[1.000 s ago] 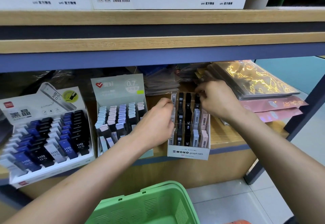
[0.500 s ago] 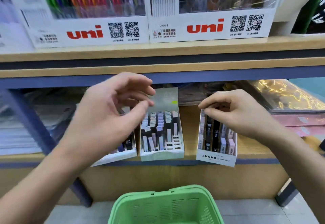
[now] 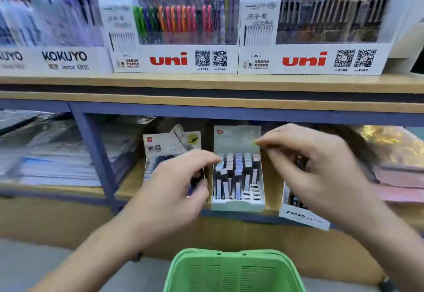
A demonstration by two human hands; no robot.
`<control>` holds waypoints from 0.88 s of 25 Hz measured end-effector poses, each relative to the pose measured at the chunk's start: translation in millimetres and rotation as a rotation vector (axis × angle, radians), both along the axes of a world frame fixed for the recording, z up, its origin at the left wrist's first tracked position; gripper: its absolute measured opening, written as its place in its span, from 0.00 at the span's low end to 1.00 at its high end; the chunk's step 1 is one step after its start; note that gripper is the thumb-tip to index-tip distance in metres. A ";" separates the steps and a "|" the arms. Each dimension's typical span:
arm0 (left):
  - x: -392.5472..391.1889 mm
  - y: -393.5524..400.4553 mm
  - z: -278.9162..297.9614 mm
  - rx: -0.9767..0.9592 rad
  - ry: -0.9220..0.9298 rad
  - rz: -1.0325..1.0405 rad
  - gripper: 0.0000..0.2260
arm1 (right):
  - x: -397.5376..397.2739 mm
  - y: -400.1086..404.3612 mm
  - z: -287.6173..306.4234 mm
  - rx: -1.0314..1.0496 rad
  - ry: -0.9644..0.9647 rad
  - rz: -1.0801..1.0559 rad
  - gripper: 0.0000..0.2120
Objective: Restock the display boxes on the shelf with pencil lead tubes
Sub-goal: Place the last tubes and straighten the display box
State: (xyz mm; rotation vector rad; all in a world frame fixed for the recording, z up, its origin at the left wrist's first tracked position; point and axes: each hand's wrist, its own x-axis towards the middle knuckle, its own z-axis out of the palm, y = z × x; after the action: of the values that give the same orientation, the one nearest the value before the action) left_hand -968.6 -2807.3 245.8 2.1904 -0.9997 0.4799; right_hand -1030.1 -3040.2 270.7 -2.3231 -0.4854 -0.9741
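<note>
Three display boxes of pencil lead tubes stand on the lower shelf. They are a white box (image 3: 171, 147) with dark tubes, a pale green box (image 3: 237, 204) with light tubes and some bare slots at its front, and a white MONO box (image 3: 302, 218). My left hand (image 3: 174, 190) hovers in front of the white box with loosely bent fingers and nothing in it. My right hand (image 3: 314, 168) is raised between the green box and the MONO box and hides most of the latter. Its thumb and forefinger tips meet, with no tube visible between them. The picture is motion-blurred.
A green plastic basket (image 3: 234, 271) is below my hands at the bottom edge. Uni pen displays (image 3: 169, 60) and a Kokuyo display (image 3: 64, 56) fill the upper shelf. Plastic-wrapped stacks (image 3: 57, 165) lie left of the blue upright (image 3: 96, 154), and shiny packets (image 3: 394, 145) lie at the right.
The view has tilted upward and the boxes look farther away. Both hands have lifted off the MONO box; the left hand has moved left in front of the white box.
</note>
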 end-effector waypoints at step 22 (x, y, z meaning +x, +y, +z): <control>118.1 -62.8 -109.6 0.598 -0.033 0.240 0.34 | 145.9 5.3 -151.3 -0.715 0.209 -0.452 0.25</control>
State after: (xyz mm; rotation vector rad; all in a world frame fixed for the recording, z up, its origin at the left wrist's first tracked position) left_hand -850.4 -2870.1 136.2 2.8666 -0.9900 0.3522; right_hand -884.2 -3034.9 119.4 -3.2420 -0.2413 -0.8138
